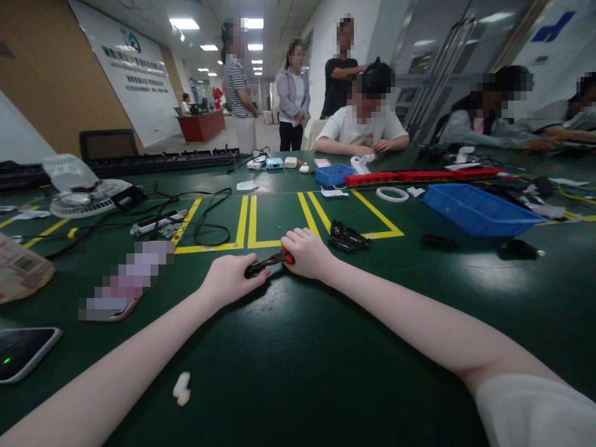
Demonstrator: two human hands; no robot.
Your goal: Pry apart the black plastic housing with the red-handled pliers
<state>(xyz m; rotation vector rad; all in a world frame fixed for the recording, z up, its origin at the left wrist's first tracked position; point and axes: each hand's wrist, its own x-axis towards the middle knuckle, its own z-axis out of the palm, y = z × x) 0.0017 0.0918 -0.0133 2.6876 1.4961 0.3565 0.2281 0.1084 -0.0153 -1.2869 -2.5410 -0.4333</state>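
Near the middle of the green table [298, 347], my right hand [307, 253] is wrapped round the red handles of a pair of pliers [274, 259]. The jaws of the pliers point left and meet a small black part [254, 269]. My left hand [233, 279] pinches that black part between thumb and fingers. Just right of my right hand lies a pile of similar black parts [347, 236]. Yellow tape lines [242, 220] run on the table beyond my hands.
A blue bin [482, 208] and a small blue box [334, 174] stand beyond on the right. Leftwards are a phone [128, 282], a white fan [88, 192] and black cables [212, 230]. White earbuds [181, 388] lie near my left forearm. A person [363, 124] sits opposite.
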